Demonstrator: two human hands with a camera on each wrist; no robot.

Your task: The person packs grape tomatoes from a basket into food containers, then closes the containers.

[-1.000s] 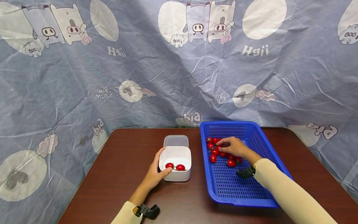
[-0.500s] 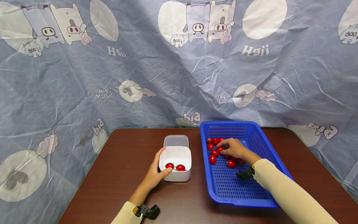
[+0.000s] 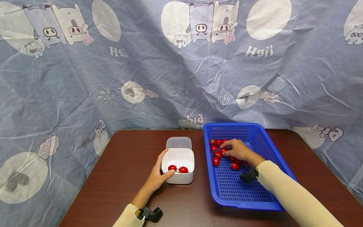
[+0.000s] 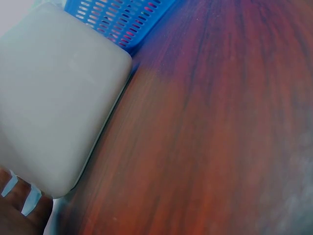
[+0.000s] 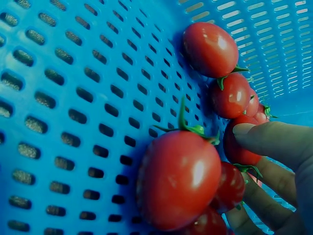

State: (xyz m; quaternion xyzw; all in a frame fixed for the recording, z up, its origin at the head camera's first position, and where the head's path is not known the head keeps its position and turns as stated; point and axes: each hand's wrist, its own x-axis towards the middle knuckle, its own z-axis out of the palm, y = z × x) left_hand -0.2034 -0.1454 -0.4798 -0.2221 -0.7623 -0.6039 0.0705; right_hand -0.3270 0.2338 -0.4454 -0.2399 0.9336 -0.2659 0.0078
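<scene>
With thumb over the near rim and fingers along the side, my left hand (image 3: 158,173) grips a white plastic box (image 3: 179,180). Two cherry tomatoes, one on the left (image 3: 171,167) and one on the right (image 3: 183,170), lie at its near side. In the left wrist view the box wall (image 4: 58,98) fills the left part. Over the blue basket (image 3: 210,179), my right hand (image 3: 237,149) pinches a cherry tomato (image 5: 238,147) between thumb and fingers. Several other cherry tomatoes lie around it; a large-looking one (image 5: 178,178) is nearest the right wrist camera.
A translucent lid (image 3: 179,142) lies just behind the white box. The basket's raised, perforated walls surround the right hand. Brown table (image 3: 133,148) shows left of the box, and a patterned blue-grey cloth (image 3: 158,69) hangs behind the table.
The right hand's fingers have shifted slightly among the tomatoes, and a few tomatoes near them have moved a little. The left hand and the box keep their place.
</scene>
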